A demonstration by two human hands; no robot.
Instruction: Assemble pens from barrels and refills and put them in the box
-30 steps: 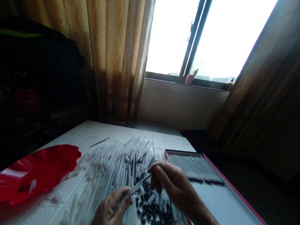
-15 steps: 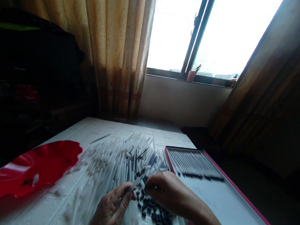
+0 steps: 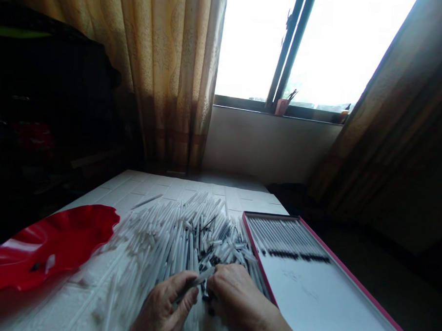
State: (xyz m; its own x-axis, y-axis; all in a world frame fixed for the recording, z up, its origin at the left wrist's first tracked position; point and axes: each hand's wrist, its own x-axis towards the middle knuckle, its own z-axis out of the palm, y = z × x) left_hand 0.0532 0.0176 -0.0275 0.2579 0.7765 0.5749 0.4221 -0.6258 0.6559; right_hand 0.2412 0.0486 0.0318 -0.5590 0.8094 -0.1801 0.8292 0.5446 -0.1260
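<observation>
White plastic pen tube (image 3: 196,283) pinched in the left hand (image 3: 163,307), thumb and forefinger closed on its lower half, tip angled up toward the right hand (image 3: 233,295). Right hand curled knuckles-up over the small black caps (image 3: 211,260), fingertips hidden, so cannot tell whether gripping anything. Probably light, stiff, smooth and a bit slippery; best held mid-barrel, not by the end. Loose heap of pens (image 3: 174,232) spread across the table (image 3: 150,187), red dish (image 3: 49,246) far left, pink-rimmed tray (image 3: 346,307) just right of the hands
</observation>
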